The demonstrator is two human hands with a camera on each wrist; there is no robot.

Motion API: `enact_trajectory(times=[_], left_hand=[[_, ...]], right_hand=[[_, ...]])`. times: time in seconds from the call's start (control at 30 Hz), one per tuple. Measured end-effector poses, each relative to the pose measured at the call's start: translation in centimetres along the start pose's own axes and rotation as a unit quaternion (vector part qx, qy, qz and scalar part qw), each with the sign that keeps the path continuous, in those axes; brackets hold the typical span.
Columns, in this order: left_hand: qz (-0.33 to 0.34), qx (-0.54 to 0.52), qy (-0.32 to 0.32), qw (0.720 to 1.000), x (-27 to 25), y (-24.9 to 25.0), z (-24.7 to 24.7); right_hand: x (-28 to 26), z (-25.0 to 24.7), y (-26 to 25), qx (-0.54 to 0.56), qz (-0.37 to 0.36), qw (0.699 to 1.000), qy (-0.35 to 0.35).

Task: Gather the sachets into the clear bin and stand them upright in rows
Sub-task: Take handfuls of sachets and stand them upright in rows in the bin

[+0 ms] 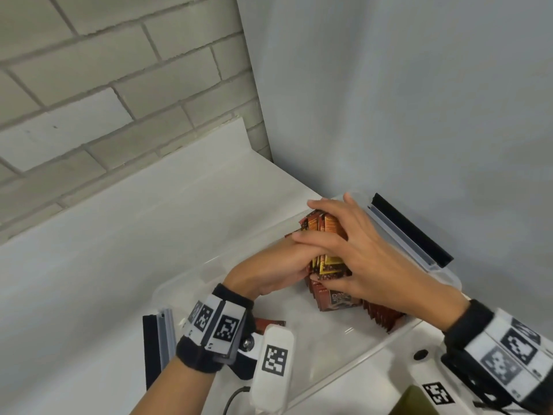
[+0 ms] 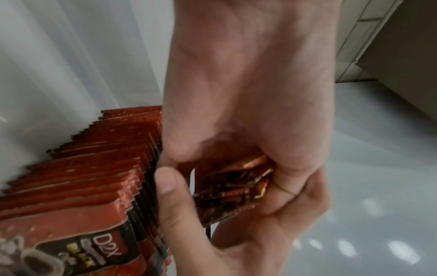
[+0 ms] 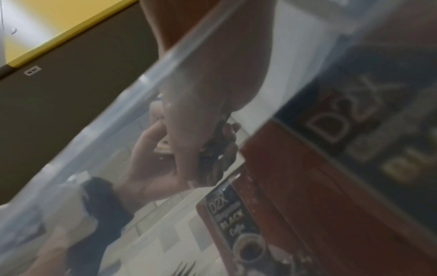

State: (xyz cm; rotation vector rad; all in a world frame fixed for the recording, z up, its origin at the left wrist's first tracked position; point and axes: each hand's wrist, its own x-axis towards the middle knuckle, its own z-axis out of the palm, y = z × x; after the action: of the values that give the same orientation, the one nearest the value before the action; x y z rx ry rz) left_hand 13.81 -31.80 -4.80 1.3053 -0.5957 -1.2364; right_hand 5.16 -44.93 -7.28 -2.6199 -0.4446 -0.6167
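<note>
both hands hold one bundle of sachets (image 1: 324,244) over the clear bin (image 1: 191,283) on the white table (image 1: 119,250): left hand (image 1: 266,272) fingers curled round it from the side, right hand (image 1: 368,259) fingers clamped over its top. a row of sachets (image 1: 383,316) stands upright in the bin just beside them

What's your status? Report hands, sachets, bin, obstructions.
Left hand and right hand both clasp a bundle of red-brown sachets over the clear plastic bin. Row of red sachets stands inside. One red sachet lies flat.
</note>
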Motion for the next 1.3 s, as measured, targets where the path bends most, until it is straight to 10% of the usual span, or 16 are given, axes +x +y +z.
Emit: enact_trajectory(times=[0.43,1.3], left_hand=[[0.024,-0.074,-0.069,0.995,-0.9,1.4,-0.5],[-0.006,0.011,0.004,1.0,-0.4,0.9,0.1]], right_hand=[[-0.7,-0.5,0.1,0.273,0.099,0.956,0.043],[-0.4,-0.2,0.1,0.194,0.129,0.972,0.031]])
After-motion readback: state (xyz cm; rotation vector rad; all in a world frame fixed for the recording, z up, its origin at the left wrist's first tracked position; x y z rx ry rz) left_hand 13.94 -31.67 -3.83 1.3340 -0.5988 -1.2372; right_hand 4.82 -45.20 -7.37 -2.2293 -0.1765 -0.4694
